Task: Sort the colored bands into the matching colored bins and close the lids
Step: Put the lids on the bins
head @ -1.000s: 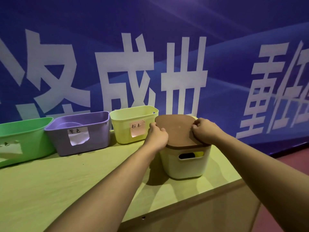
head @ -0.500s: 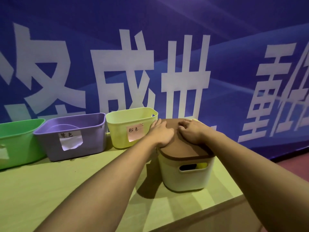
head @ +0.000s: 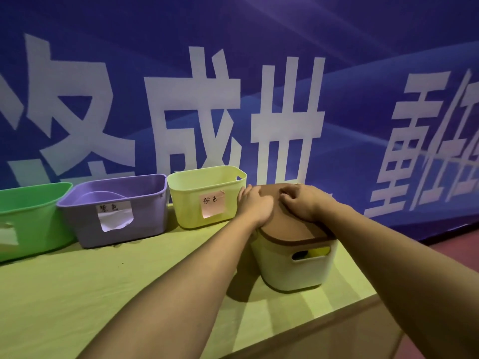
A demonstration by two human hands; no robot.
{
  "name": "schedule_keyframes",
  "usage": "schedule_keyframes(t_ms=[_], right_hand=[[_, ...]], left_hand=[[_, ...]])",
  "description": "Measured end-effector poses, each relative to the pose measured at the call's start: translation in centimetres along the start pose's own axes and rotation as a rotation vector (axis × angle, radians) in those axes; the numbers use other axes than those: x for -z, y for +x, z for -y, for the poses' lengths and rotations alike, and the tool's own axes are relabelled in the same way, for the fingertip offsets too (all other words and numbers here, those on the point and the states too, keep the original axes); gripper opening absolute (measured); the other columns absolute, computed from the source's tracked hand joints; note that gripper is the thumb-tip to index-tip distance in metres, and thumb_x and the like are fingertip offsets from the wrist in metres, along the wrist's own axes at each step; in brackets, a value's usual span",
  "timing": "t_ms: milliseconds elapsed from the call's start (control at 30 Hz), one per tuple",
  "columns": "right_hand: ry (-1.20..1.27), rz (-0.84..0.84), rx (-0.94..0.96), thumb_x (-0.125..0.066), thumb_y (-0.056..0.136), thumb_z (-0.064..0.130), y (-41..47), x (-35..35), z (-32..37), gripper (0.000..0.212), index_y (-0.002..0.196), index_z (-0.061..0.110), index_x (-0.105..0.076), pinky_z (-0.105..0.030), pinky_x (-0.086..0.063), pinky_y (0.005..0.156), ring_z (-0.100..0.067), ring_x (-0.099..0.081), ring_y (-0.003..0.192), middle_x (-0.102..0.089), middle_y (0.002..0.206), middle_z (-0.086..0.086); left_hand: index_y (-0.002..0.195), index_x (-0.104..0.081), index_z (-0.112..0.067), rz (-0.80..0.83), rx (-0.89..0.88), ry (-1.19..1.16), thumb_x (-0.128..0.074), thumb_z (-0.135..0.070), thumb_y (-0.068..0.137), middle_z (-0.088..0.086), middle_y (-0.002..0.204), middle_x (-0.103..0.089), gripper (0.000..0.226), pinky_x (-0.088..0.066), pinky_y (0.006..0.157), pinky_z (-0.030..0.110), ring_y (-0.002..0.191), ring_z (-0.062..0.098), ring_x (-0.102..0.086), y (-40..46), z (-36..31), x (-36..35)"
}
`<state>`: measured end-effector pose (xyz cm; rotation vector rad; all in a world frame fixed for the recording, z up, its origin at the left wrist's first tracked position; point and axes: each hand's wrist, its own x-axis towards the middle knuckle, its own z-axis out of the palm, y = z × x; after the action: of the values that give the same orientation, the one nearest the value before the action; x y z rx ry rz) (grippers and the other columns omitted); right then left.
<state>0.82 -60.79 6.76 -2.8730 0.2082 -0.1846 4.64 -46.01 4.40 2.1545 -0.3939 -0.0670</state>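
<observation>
A cream bin [head: 293, 270] stands at the table's right end with a brown lid [head: 287, 229] on top. Something yellow shows through its handle slot. My left hand [head: 255, 204] lies flat on the lid's left part, fingers spread. My right hand [head: 302, 202] presses on the lid's far right part with its fingers curled. To the left stand three lidless bins: a yellow bin [head: 207, 195] with a pink label, a purple bin [head: 116, 211] with a white label, and a green bin [head: 31, 218] cut off by the frame edge. No bands are visible.
The table [head: 90, 294] has a yellow-green cover; its front edge and right corner lie close to the cream bin. A blue banner [head: 259, 86] with large white characters hangs directly behind the bins. Red floor [head: 451, 234] shows at the right.
Both hands moved from the lid's side edges onto its top, closer together. The view has shifted slightly right and nearer.
</observation>
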Motion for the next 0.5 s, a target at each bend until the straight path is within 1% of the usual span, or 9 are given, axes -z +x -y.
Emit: schedule_keyframes(t_ms=[33, 67, 133, 200, 300, 367, 433, 500], right_hand=[[-0.017, -0.045, 0.002, -0.039, 0.107, 0.046, -0.3, 0.2, 0.2, 0.048, 0.15, 0.027, -0.047, -0.037, -0.048, 0.102, -0.024, -0.058, 0.126, -0.056, 0.147, -0.004], [-0.03, -0.092, 0.011, -0.042, 0.106, 0.048, -0.6, 0.5, 0.7, 0.048, 0.149, 0.027, -0.048, -0.037, -0.05, 0.1, -0.024, -0.058, 0.125, -0.057, 0.146, -0.004], [-0.011, -0.151, 0.04, -0.044, 0.106, 0.049, -1.3, 1.0, 2.3, 0.05, 0.15, 0.027, -0.048, -0.039, -0.049, 0.102, -0.025, -0.055, 0.131, -0.053, 0.151, -0.002], [0.04, -0.186, 0.095, -0.046, 0.106, 0.048, -1.7, 1.2, 4.9, 0.049, 0.15, 0.027, -0.047, -0.04, -0.048, 0.103, -0.026, -0.054, 0.133, -0.051, 0.153, -0.002], [0.097, -0.228, 0.234, -0.046, 0.106, 0.045, -2.1, 0.2, 10.2, 0.047, 0.148, 0.025, -0.049, -0.041, -0.048, 0.1, -0.025, -0.057, 0.128, -0.055, 0.149, -0.003], [0.145, -0.245, 0.332, -0.047, 0.106, 0.043, -2.2, -1.4, 14.6, 0.045, 0.146, 0.022, -0.052, -0.04, -0.05, 0.098, -0.025, -0.06, 0.124, -0.057, 0.147, -0.002], [0.202, -0.24, 0.417, -0.048, 0.106, 0.04, -2.6, -3.5, 19.8, 0.041, 0.141, 0.02, -0.056, -0.04, -0.05, 0.097, -0.027, -0.06, 0.122, -0.061, 0.142, -0.004], [0.25, -0.21, 0.5, -0.049, 0.105, 0.038, -3.3, -5.8, 25.1, 0.037, 0.134, 0.019, -0.06, -0.039, -0.05, 0.095, -0.029, -0.061, 0.12, -0.065, 0.135, -0.006]], left_hand=[[0.158, -0.034, -0.019, -0.014, -0.006, -0.075, -0.049, -0.029, 0.103, 0.004, 0.168, -0.024, 0.058, -0.02, 0.126, 0.044, 0.156, 0.023, -0.018, -0.3, 0.1, 0.3], [0.158, -0.034, -0.021, -0.031, -0.014, -0.137, -0.05, -0.03, 0.104, 0.003, 0.166, -0.029, 0.057, -0.026, 0.124, 0.044, 0.153, 0.024, -0.026, -0.5, 0.3, 0.7], [0.157, -0.037, -0.025, -0.092, -0.038, -0.188, -0.049, -0.034, 0.105, 0.001, 0.163, -0.036, 0.054, -0.033, 0.12, 0.042, 0.148, 0.024, -0.035, -1.3, 0.9, 1.9], [0.154, -0.041, -0.026, -0.169, -0.042, -0.163, -0.048, -0.035, 0.106, 0.001, 0.158, -0.043, 0.049, -0.035, 0.116, 0.039, 0.144, 0.024, -0.041, -2.3, 1.9, 4.1], [0.149, -0.046, -0.026, -0.241, -0.034, -0.138, -0.049, -0.034, 0.106, 0.002, 0.153, -0.049, 0.044, -0.04, 0.111, 0.037, 0.135, 0.023, -0.049, -4.4, 5.1, 8.6], [0.146, -0.049, -0.025, -0.3, -0.029, -0.105, -0.05, -0.033, 0.106, 0.0, 0.149, -0.051, 0.04, -0.043, 0.112, 0.041, 0.132, 0.021, -0.052, -6.6, 8.3, 12.3], [0.142, -0.053, -0.024, -0.394, 0.002, -0.019, -0.051, -0.032, 0.106, -0.002, 0.145, -0.053, 0.037, -0.044, 0.11, 0.04, 0.126, 0.018, -0.055, -9.4, 11.9, 16.4], [0.14, -0.056, -0.021, -0.502, 0.068, 0.091, -0.052, -0.031, 0.105, 0.002, 0.144, -0.054, 0.036, -0.043, 0.108, 0.035, 0.126, 0.022, -0.056, -12.5, 15.8, 20.7]])
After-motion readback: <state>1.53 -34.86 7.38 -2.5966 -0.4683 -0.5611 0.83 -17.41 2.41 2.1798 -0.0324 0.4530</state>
